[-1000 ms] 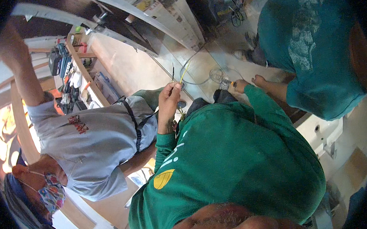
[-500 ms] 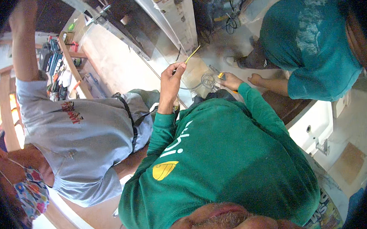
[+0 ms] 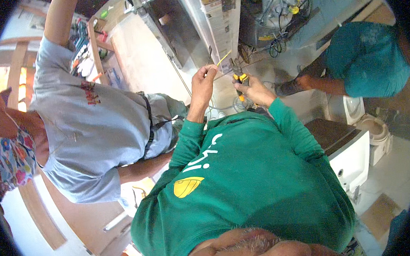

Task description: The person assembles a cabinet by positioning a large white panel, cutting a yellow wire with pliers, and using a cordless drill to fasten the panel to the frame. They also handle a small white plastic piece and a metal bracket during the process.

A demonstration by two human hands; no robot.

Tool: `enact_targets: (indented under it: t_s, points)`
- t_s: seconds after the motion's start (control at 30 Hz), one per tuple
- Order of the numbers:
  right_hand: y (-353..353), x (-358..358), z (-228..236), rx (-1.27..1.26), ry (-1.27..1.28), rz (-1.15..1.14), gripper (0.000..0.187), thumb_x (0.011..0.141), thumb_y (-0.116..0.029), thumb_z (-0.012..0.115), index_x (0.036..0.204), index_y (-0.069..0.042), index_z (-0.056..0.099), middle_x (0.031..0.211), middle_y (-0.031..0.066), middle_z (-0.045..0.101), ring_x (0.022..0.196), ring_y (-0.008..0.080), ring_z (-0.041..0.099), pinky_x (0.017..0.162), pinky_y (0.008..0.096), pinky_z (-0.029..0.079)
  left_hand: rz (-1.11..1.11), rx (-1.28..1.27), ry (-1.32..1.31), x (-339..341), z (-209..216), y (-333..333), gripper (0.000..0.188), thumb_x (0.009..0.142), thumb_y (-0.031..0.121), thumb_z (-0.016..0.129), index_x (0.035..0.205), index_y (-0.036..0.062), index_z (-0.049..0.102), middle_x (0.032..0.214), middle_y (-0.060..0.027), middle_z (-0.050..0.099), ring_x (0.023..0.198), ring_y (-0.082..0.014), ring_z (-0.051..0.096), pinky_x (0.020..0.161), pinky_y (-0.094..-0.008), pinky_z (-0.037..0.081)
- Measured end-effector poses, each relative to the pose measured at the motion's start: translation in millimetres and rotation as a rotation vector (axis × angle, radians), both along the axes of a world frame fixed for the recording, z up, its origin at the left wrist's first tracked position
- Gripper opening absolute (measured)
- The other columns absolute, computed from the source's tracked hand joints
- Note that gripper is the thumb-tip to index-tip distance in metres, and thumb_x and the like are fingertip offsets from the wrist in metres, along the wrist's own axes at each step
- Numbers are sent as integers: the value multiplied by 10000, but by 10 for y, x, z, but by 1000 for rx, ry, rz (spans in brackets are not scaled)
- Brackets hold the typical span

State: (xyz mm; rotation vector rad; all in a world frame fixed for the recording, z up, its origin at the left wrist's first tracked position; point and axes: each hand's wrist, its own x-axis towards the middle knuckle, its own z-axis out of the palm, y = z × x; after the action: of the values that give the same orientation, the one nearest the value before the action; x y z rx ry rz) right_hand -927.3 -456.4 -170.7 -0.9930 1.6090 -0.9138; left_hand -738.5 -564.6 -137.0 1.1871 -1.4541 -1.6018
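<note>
Yellow wire, pliers at its lower run.
My left hand point(image 3: 203, 81) pinches the thin yellow wire point(image 3: 223, 58) near its free end; my right hand point(image 3: 254, 90) grips yellow-handled pliers point(image 3: 239, 81). Wire looks light, springy: hold close to the jaws.

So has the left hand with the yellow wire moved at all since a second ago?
Cannot tell. The left hand with the yellow wire sits higher in the picture, but the head camera shifted too; it stays just left of the right hand.
</note>
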Motion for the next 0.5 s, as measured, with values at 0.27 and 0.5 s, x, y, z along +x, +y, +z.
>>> enact_targets:
  t_s: [0.27, 0.5]
  points:
    - [146, -246, 171, 2, 18, -49, 420, 962, -289, 726, 1249, 8, 647, 1179, 178, 678, 1048, 265, 657, 924, 404, 528, -74, -50, 93, -520, 94, 124, 295, 977, 256, 711, 1070, -19, 764, 1003, -40, 739, 958, -104, 624, 892, -270, 483]
    - [122, -205, 456, -26, 14, -98, 452, 963, -331, 725, 1240, 19, 658, 1155, 201, 670, 1063, 317, 656, 948, 444, 506, -109, -48, 141, -646, -12, 85, 284, 998, 224, 674, 1073, -39, 752, 1013, -47, 746, 959, -108, 640, 878, -287, 502]
